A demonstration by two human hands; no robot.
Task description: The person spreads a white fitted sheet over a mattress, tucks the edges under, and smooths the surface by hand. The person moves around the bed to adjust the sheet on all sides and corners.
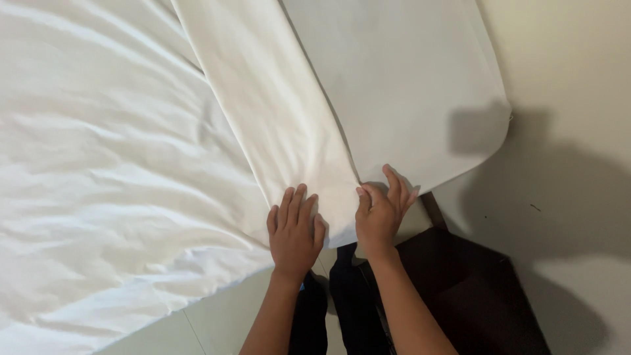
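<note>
A white sheet (263, 98) lies over the bed and hangs in a long fold across the mattress corner (420, 85). My left hand (294, 230) rests flat on the lower end of that fold, fingers together and pointing up. My right hand (381, 210) is beside it at the fold's edge, thumb and fingers pinching the cloth where it meets the mattress corner. Both forearms come up from the bottom of the frame.
Rumpled white bedding (98, 177) fills the left side. A dark bed base or frame (473, 296) shows under the mattress at the lower right. Pale tiled floor (578, 164) lies to the right and below, with my dark trouser legs (348, 302) near the bed.
</note>
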